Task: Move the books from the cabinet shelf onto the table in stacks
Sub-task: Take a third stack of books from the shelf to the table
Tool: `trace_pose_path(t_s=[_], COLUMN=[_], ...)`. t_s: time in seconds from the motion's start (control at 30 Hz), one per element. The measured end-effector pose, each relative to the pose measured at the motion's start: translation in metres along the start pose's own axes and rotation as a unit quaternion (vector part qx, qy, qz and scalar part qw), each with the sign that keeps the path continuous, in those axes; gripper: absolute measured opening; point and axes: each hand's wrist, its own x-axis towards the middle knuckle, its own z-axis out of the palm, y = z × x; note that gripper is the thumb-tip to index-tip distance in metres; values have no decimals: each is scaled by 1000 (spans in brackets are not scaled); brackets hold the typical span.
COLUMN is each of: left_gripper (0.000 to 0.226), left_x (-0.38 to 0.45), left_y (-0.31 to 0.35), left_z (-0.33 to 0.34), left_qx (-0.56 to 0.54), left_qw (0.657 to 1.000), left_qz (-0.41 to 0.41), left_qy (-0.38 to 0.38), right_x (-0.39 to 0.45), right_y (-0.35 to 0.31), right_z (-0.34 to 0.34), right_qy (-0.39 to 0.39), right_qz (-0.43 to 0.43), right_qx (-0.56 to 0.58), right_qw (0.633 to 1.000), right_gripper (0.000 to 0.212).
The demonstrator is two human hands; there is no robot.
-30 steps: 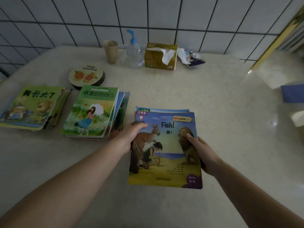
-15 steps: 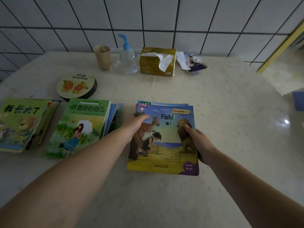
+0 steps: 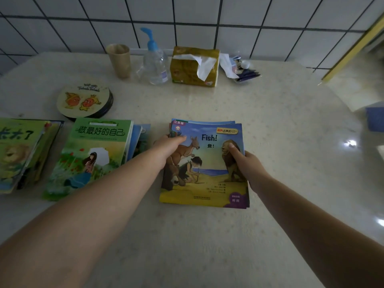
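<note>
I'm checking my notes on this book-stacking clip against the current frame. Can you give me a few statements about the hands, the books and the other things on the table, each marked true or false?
1. Both hands grip the stack topped by the "Fish!" book, the left hand at its left edge and the right hand at its right edge. True.
2. Two other book stacks lie left of it: the green-covered stack and the far-left stack. True.
3. The tissue pack lies on top of the green-covered stack. False: it stands by the tiled wall, beside the pump bottle.
4. The paper cup lies tipped over. False: it stands upright.
</note>
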Motion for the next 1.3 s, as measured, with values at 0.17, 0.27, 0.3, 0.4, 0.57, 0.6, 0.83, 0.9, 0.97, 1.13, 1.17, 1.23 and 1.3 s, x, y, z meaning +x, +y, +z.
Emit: trace_pose_path(t_s=[0.17, 0.27, 0.3, 0.4, 0.57, 0.6, 0.83, 0.9, 0.97, 1.13, 1.17, 1.23, 1.3], left_gripper=[50, 40, 36, 33, 32, 29, 53, 44, 23, 41, 48, 52, 52], left_x=[-4, -14, -18, -29, -64, -72, -118, -129, -143, -188, -198, -226, -254], left_y=[-4, -7, -8, -13, -23, -28, -73, -90, -109, -169, -180, -208, -233], left_z=[1, 3, 3, -2, -15, -18, -40, -49, -62, -98, -104, -120, -133], left_qx=[18, 5, -1, -23, -45, -47, -51, -68, -103, -199, -208, -230, -253], left_qw=[1000, 999, 999, 998, 997, 996, 995, 995, 991, 969, 966, 959, 950], left_qz=[17, 33, 39, 52, 66, 74, 73, 55, 52, 28, 24, 26, 39], left_qy=[-1, 5, 4, -15, 1, 8, 38, 46, 65, 146, 153, 165, 181], right_x=[4, 5, 3, -5, -31, -41, -95, -107, -120, -163, -172, -200, -228], right_y=[-19, -24, -22, -14, -14, -15, -10, -6, -1, 14, 17, 24, 30], right_z=[-15, -18, -17, -13, -9, -7, 45, 66, 85, 125, 132, 152, 171], right_qy=[39, 21, 18, 23, 91, 106, 29, -8, -42, -134, -150, -182, -210], right_qz=[-28, -24, -26, -30, -117, -151, -241, -235, -233, -230, -236, -250, -262], right_qx=[-181, -179, -173, -143, -163, -170, -164, -159, -168, -204, -205, -215, -225], right_qw=[982, 983, 984, 989, 976, 968, 956, 959, 957, 942, 938, 926, 915], right_gripper=[66, 59, 58, 64, 65, 60, 45, 44, 43, 46, 45, 44, 44])
